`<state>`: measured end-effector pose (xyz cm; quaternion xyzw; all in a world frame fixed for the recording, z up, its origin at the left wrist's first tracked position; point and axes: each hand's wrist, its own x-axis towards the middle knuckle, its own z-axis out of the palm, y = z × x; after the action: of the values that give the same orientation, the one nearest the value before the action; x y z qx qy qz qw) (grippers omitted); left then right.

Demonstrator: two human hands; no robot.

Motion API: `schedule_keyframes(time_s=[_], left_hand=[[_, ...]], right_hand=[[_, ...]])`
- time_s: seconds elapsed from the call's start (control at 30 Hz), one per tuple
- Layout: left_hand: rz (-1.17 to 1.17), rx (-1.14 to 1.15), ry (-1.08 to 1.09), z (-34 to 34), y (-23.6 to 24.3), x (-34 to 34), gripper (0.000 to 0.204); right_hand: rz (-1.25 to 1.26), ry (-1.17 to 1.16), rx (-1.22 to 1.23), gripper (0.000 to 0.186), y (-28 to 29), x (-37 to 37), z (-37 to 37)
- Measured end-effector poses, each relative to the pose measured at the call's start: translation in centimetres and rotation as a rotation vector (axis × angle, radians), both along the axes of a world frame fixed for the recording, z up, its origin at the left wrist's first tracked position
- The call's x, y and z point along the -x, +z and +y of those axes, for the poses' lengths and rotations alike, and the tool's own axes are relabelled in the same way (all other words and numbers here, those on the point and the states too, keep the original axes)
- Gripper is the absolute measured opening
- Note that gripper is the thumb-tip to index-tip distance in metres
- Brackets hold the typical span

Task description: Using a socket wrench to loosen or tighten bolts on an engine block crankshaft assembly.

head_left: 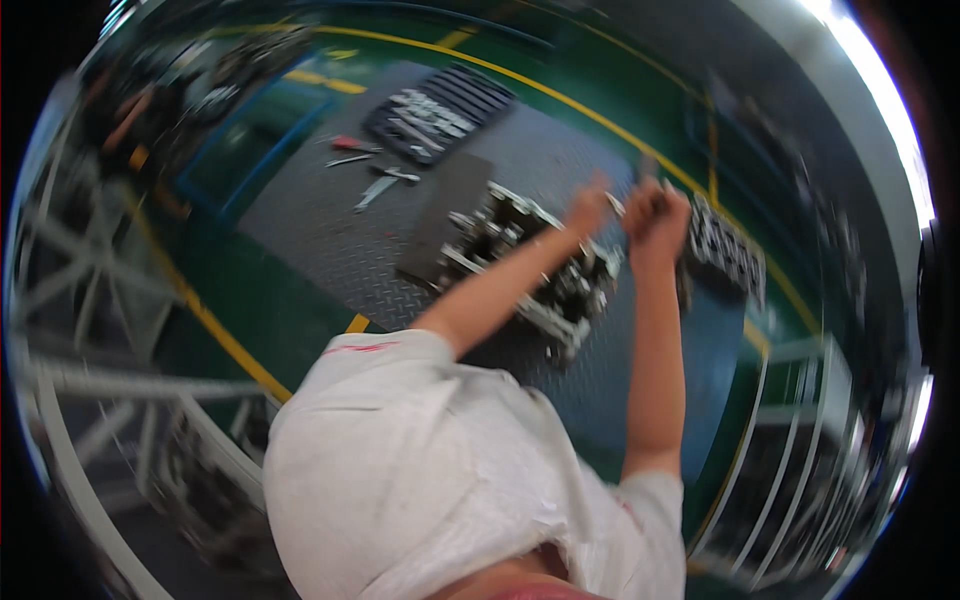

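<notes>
My left hand (590, 207) reaches over the far right side of a metal engine part (487, 243), which looks like a cylinder head, on the steel tabletop. Motion smears its fingers, so its grip does not show. Just to its right, my right hand (660, 222) is raised with the fingers curled closed. A small pale, shiny piece (615, 204) shows between the two hands; which hand has it, if either, I cannot make out. A blurred grey shape stands just behind the right fist. My left forearm hides part of the engine part.
At the table's (310, 225) far side lies a black tray (470, 95) of metal tools. Near it are a red-handled tool (352, 145) and a hammer-like tool (378, 188). Another engine part (728, 250) sits at the right edge. A person (135, 125) is at far left.
</notes>
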<state>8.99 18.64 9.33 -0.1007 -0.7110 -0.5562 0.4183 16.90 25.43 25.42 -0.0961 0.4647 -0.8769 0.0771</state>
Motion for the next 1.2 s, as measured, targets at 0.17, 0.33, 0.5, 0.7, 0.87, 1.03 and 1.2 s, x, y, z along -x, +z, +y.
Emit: schedule_keyframes(time_s=[0.17,0.33,0.5,0.7,0.87,1.03,1.2], left_hand=[[0.122,-0.288,-0.643,7.2,2.7,-6.1,0.025],[-0.502,-0.468,-0.665,2.2,5.8,-12.5,0.059],[-0.4,-0.543,0.051,1.1,6.4,-5.7,0.064],[-0.456,-0.545,0.235,10.9,3.4,-7.9,0.032],[-0.282,-0.464,0.265,2.6,6.0,-12.2,0.053],[0.074,-0.329,0.804,6.4,3.4,-1.5,0.045],[-0.285,-0.194,0.141,5.8,5.0,-12.8,0.036]], right_hand=[[-0.015,0.038,-0.086,0.035,2.2,0.3,-0.6],[0.172,0.149,-0.01,0.036,2.7,2.1,5.9],[0.266,0.39,0.052,0.035,1.9,-2.3,3.0],[0.203,0.739,-0.104,0.038,3.0,-0.6,-1.3],[0.286,0.869,0.115,0.036,2.5,3.5,5.7],[0.175,0.747,-0.069,0.037,3.4,-3.6,-1.1],[0.118,0.688,0.04,0.037,2.1,5.9,4.1]])
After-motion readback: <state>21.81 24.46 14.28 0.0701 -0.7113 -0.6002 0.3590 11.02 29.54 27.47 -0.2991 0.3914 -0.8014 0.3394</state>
